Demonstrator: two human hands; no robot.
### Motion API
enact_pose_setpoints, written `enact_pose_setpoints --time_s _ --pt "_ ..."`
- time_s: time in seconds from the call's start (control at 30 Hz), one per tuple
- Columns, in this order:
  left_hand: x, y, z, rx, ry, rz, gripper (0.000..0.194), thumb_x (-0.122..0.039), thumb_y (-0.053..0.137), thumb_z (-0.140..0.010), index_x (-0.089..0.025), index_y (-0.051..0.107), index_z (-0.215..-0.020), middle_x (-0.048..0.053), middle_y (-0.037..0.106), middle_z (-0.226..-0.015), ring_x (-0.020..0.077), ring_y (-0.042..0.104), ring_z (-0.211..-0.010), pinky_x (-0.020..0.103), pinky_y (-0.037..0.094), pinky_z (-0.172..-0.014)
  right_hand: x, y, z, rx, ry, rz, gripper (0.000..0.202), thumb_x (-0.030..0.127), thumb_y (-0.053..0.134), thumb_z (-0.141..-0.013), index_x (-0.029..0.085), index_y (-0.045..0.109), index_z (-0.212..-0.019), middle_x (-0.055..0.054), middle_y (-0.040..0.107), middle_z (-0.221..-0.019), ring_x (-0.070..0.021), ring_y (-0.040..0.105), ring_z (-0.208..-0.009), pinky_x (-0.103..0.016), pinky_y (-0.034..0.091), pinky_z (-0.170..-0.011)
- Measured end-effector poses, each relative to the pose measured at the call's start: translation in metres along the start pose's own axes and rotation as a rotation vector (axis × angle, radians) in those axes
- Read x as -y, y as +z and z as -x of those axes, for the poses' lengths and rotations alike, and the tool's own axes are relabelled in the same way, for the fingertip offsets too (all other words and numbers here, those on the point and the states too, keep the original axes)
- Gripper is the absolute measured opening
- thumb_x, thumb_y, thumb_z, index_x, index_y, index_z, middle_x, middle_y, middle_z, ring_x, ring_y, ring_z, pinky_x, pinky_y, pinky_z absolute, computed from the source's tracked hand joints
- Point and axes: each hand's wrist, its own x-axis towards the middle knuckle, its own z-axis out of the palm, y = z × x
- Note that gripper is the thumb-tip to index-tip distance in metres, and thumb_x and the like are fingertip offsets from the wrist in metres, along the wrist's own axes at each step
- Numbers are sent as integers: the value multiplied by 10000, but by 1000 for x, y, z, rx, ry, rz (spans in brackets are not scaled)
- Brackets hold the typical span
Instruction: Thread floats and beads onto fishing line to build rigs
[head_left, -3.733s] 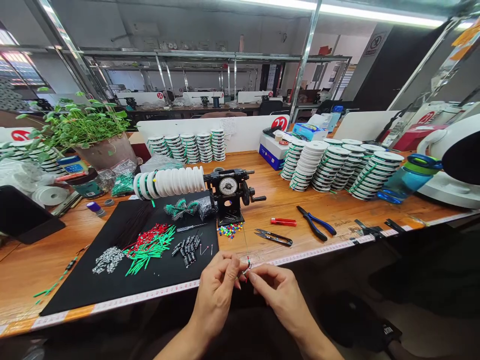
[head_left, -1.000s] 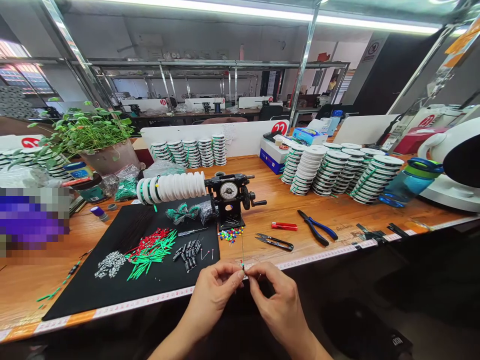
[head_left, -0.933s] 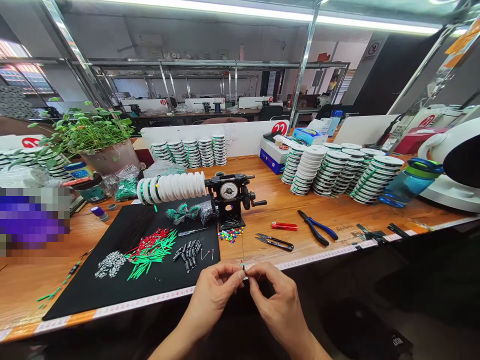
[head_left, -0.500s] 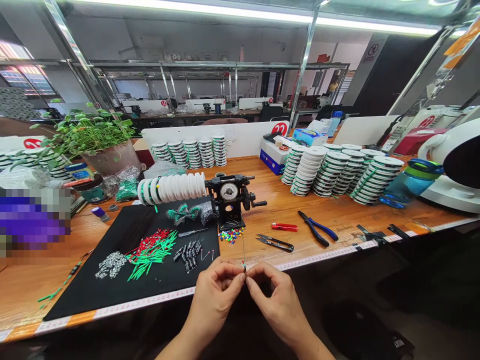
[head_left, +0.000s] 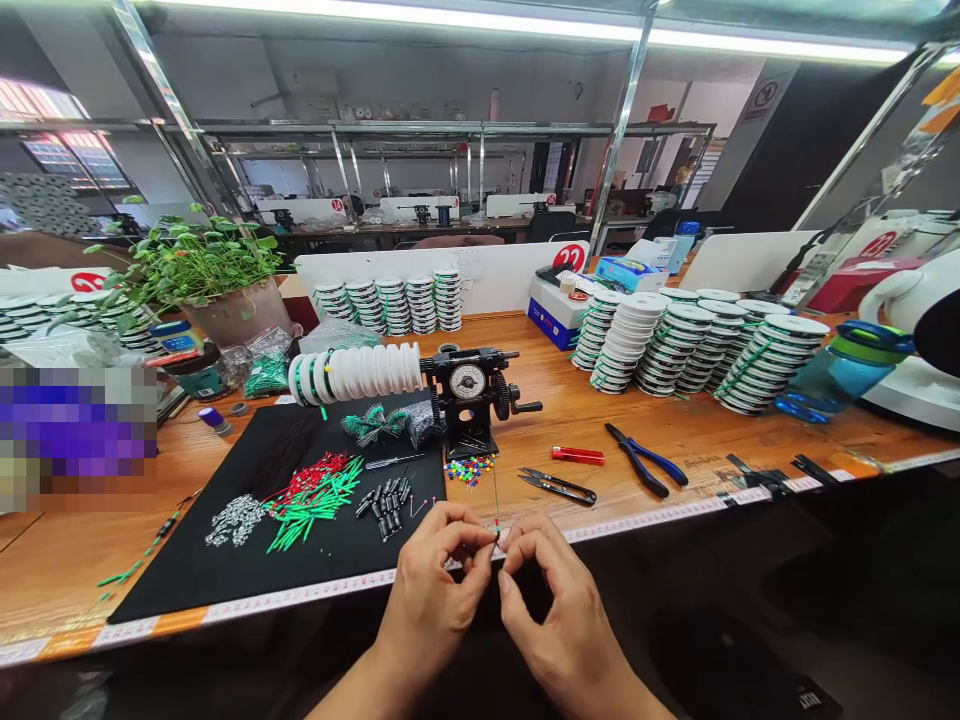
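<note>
My left hand point(head_left: 435, 590) and my right hand point(head_left: 559, 620) meet at the front edge of the wooden bench point(head_left: 675, 440). Between their fingertips they pinch a thin line point(head_left: 496, 500) with a tiny red and green piece on it. The line runs up toward the black hand-crank winder point(head_left: 471, 395), which carries a row of white spools point(head_left: 360, 370). Left of my hands a black mat point(head_left: 187, 570) holds green and red tubes point(head_left: 311, 495), small black sleeves point(head_left: 386, 497) and a pile of silver parts point(head_left: 232, 518).
Colourful beads point(head_left: 466, 470), thread snips point(head_left: 559, 486), a red cutter point(head_left: 577, 456) and blue pliers point(head_left: 645, 465) lie right of the mat. Stacks of white spools point(head_left: 690, 345) stand behind, with a blue bottle point(head_left: 847, 370) beyond them. A potted plant point(head_left: 202, 280) stands at the left.
Both hands stayed pinched together on the line and moved slightly nearer me. The view shifted a little, so everything on the bench sits slightly further right.
</note>
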Motion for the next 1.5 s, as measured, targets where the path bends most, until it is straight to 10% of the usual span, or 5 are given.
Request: enact_pose_setpoints --time_s 0.8,1.17,1.5 --pt "-3 -7 -12 112 -486 514 295 -425 841 -674 -141 766 -706 41 681 -748 164 583 -707 251 458 -687 -18 -4 -10 -82 157 -46 71 209 643 -872 209 701 -831 -6 710 -733 -162 650 -637 -241 519 -591" --pt "3 -2 -7 67 -282 390 212 -360 752 -791 -155 759 -738 67 647 -844 178 631 -742 266 523 -668 -11 -6 4 60 203 -100 190 304 574 -986 207 715 -903 -30 744 -811 -180 711 -716 -236 562 -667" --pt "0 -9 -6 92 94 -135 152 -121 598 -887 -198 715 -831 44 648 -884 162 652 -762 242 542 -657 -9 -18 -21 142 -361 376 216 106 479 -966 202 668 -1009 -131 704 -1076 -256 667 -982 -385 562 -856"
